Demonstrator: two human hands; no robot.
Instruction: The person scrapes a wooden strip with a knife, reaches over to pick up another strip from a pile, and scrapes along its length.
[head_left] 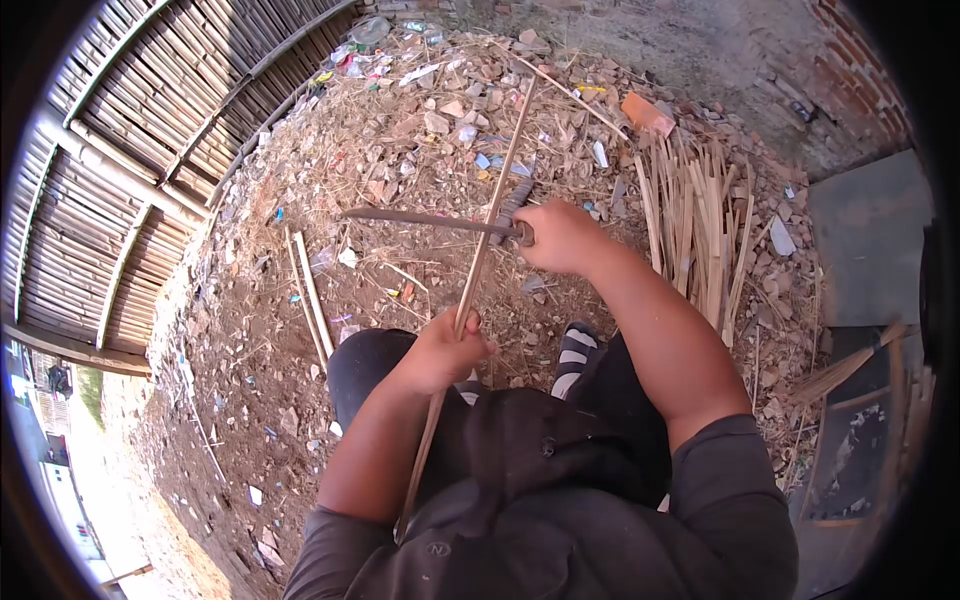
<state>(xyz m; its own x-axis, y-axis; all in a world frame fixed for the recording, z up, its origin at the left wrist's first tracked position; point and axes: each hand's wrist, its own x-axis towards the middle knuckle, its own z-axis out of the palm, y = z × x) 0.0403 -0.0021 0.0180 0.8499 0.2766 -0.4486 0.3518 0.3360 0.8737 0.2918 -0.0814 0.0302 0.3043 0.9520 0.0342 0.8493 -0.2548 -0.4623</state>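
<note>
My left hand (446, 352) is closed around a long, thin bamboo strip (472, 282). The strip runs slantwise from beside my lap up to the ground ahead of me. In my right hand (562, 236) is the handle of a long, narrow-bladed knife (420, 217), its dark blade pointing left. Blade and strip cross near my right fist; whether the edge bites into the wood I cannot tell. Just past this crossing, a grey ribbed object (516, 196) lies on the ground, partly hidden by the strip and knife.
A pile of split bamboo strips (695, 225) lies to my right, and two loose strips (308, 290) lie left of my knee. Rubble and litter cover the ground. A bamboo fence (140, 150) stands left, a wall (690, 60) ahead, and a grey panel (868, 240) right.
</note>
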